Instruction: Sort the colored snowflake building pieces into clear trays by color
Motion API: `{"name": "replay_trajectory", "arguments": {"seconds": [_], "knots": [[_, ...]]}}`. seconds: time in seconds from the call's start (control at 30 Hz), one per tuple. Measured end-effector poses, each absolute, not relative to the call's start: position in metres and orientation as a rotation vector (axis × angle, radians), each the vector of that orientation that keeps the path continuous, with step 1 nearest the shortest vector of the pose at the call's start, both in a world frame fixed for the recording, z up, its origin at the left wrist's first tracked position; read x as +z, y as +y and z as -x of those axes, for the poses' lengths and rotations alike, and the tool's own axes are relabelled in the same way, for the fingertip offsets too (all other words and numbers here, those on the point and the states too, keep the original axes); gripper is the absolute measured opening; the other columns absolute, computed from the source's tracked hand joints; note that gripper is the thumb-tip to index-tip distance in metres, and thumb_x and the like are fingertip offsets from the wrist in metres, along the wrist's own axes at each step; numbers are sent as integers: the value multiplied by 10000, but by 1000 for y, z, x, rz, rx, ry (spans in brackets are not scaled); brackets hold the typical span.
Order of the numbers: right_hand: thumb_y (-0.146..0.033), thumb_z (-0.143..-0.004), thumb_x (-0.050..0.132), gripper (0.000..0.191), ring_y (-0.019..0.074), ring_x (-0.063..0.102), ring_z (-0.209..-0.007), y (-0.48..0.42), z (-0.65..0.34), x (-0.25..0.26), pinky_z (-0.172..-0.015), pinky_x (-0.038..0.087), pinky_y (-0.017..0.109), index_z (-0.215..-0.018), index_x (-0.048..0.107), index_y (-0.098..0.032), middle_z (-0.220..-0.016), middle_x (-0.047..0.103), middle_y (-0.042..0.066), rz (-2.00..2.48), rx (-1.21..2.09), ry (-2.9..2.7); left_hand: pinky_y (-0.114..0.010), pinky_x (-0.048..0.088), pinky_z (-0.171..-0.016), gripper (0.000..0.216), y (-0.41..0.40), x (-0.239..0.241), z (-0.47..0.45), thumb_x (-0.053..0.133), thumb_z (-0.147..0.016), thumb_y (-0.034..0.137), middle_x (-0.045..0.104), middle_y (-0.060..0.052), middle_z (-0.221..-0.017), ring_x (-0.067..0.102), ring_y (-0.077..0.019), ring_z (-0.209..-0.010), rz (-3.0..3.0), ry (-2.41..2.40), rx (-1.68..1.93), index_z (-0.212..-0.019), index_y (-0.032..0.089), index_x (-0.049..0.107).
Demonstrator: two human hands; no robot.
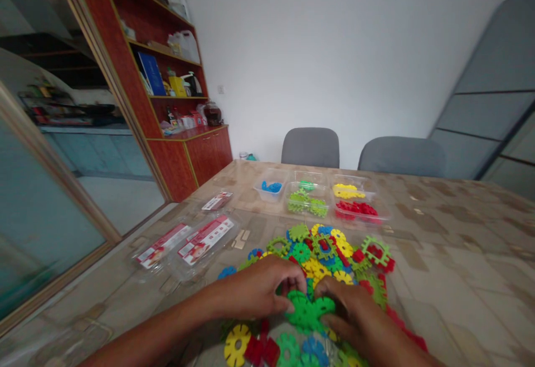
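Several green notched discs (pixel 308 314) are bunched together low in the middle of the head view. My left hand (pixel 265 286) pinches their left side between thumb and curled fingers. On the right side, my right hand (pixel 351 306) has its fingers closed on the same bunch, with some fingertips hidden. Around and beyond both hands spreads a mixed pile of plastic pieces, including yellow discs (pixel 316 269) and a lime square frame piece (pixel 376 250). Nearer to me lie a yellow notched disc (pixel 237 346), red pieces (pixel 262 350) and a blue disc (pixel 315 350).
Behind the pile stand clear containers with pieces sorted by colour: blue pieces (pixel 271 187), lime pieces (pixel 307 204), yellow pieces (pixel 348 191) and red pieces (pixel 356 210). Clear lids with labels (pixel 205 239) lie at left. Two grey chairs (pixel 310 147) stand at the table's far edge.
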State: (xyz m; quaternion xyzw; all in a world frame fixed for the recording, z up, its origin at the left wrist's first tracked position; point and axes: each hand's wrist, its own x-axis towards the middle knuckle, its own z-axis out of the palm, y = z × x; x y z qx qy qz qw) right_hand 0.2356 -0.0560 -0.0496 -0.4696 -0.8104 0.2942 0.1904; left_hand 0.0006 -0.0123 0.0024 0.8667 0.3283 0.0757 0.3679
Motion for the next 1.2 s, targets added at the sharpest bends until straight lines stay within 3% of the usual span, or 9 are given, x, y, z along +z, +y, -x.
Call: {"name": "replay_trajectory", "arguments": {"seconds": [0.17,0.37,0.57,0.73,0.9,1.03,1.1,1.2], "knots": [[-149,-773,540,113,172,601,-730,-53,-233,-41,-677,446,234,-866,582,-197,-798,670,11,1334,875,-2137,-210,409,-654,298,-12,3,-5,711,-701,110,622,31,-817,575,-139,-756,-2060,888,274,-984,195,666],[-289,-895,434,257,206,633,-773,-62,-227,-31,-776,496,303,-1064,617,-226,-833,690,19,1182,1199,-2032,-200,405,-640,285,-14,-11,-12,684,-690,71,602,37,-802,560,-138,-748,-2008,960,393,-945,186,628],[-422,-955,432,299,244,634,-983,-63,-226,-45,-889,479,342,-1110,600,-230,-1059,690,74,1210,1001,-2055,-183,394,-584,226,-18,-27,-20,699,-666,48,589,45,-732,576,-124,-678,-1990,1009,564,-819,173,589],[-356,-998,333,305,206,636,-880,-62,-223,-49,-844,498,319,-1089,592,-223,-995,685,69,1187,950,-2123,-180,384,-577,239,-19,-31,-21,711,-656,39,575,56,-719,560,-113,-661,-2022,976,519,-805,176,585],[-264,-959,370,331,229,621,-1056,-61,-228,-51,-924,487,355,-1229,556,-219,-1185,668,109,1225,930,-2117,-193,408,-598,299,-18,-31,-20,700,-668,49,576,51,-772,563,-118,-692,-1999,960,490,-903,182,571],[-214,-884,430,528,250,539,-1234,-61,-235,-61,-1033,420,400,-1411,423,-197,-1348,583,121,1295,918,-2104,-203,413,-582,382,-19,-33,-20,780,-649,150,577,42,-807,576,-129,-691,-1938,958,478,-958,180,558],[-203,-862,452,578,253,590,-1153,-61,-237,-66,-984,448,380,-1437,394,-179,-1265,630,127,1302,898,-2104,-202,399,-561,420,-21,-33,-21,807,-637,187,569,52,-768,579,-133,-673,-1911,971,453,-976,181,560],[-155,-834,480,627,215,669,-819,-62,-234,-69,-750,501,306,-1448,354,-171,-914,704,60,1318,963,-2082,-195,369,-539,408,-22,-31,-23,825,-626,213,551,66,-707,557,-132,-645,-1913,998,374,-959,187,591]]}}
